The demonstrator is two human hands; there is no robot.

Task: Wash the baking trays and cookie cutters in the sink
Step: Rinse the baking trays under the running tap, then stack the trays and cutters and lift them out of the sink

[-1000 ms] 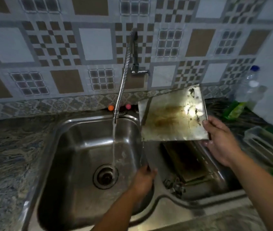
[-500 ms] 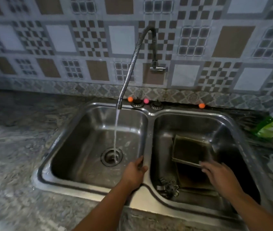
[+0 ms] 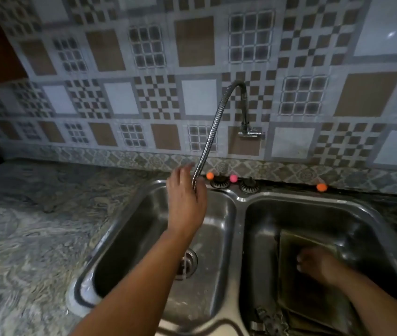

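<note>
A dark, stained baking tray [image 3: 313, 294] lies in the right basin of the steel double sink [image 3: 240, 209]. My right hand [image 3: 320, 264] rests on the tray's upper part; it is dark and blurred, so its grip is unclear. Metal cookie cutters [image 3: 269, 320] lie at the front of that basin, left of the tray. My left hand [image 3: 186, 202] is raised to the tip of the flexible faucet hose [image 3: 213, 132], fingers fairly straight, the tip lying between thumb and fingers.
The left basin's drain [image 3: 190, 259] shows beside my left forearm. Two orange balls [image 3: 209, 175] [image 3: 321, 187] and a pink one [image 3: 233, 178] sit on the sink's back ledge. The tap valve [image 3: 250, 134] is on the tiled wall. Marbled countertop [image 3: 35, 226] spreads left.
My right hand lowered the tray into the right basin and now rests on it. My left hand left the sink divider and rose to the hose tip. The view shifted left.
</note>
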